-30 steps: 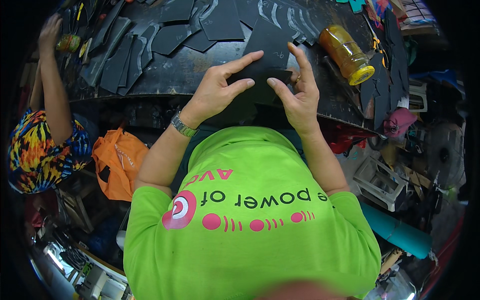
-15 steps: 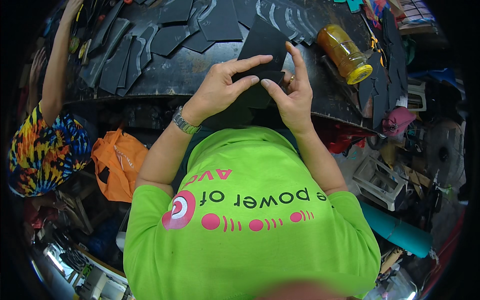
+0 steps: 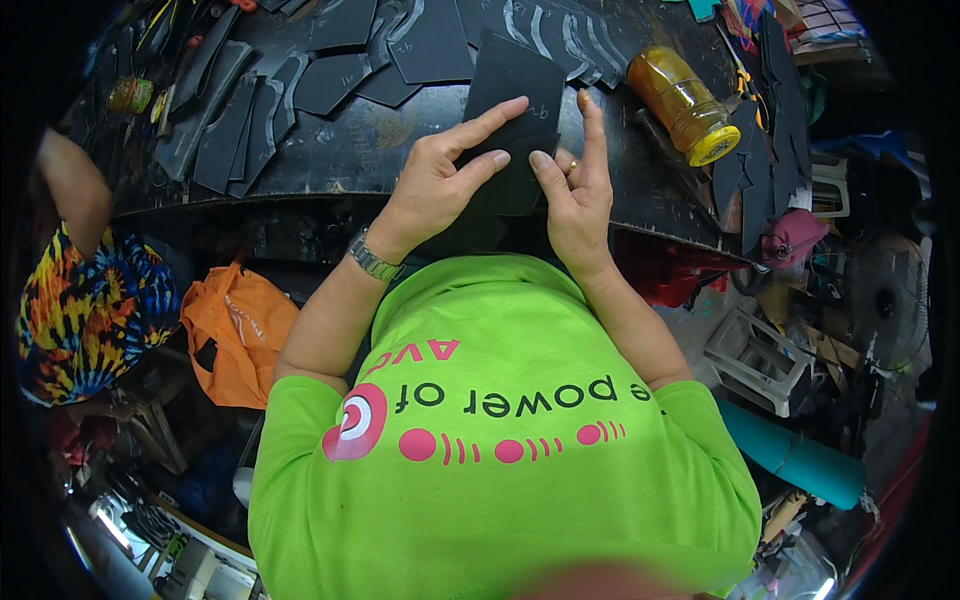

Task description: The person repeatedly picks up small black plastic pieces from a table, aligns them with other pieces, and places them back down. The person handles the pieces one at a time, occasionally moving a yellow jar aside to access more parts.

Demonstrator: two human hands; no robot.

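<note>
A flat black cut piece (image 3: pixel 520 80) with a pale handwritten mark is held at the table's near edge, between my two hands. My left hand (image 3: pixel 432 185) has it from the left, with thumb and forefinger laid across its upper face and the other fingers hidden. On the other side my right hand (image 3: pixel 580 205) pinches the near right part, its thumb on top and its forefinger stretched upward, brown-stained at the tip. The piece's lower end hangs in shadow over the edge, and whether a second layer lies beneath I cannot tell.
More black pieces (image 3: pixel 430 50), some with grey-coated edges, cover the far part of the dark table (image 3: pixel 310 165). A jar of amber stuff (image 3: pixel 685 105) with a yellow lid lies at right. Left sits a co-worker in a colourful shirt (image 3: pixel 95 310), beside an orange bag (image 3: pixel 240 330).
The lifted near flap of the black piece now lies flat, and my hands have shifted slightly left and nearer. The co-worker's raised arm has dropped back from the table.
</note>
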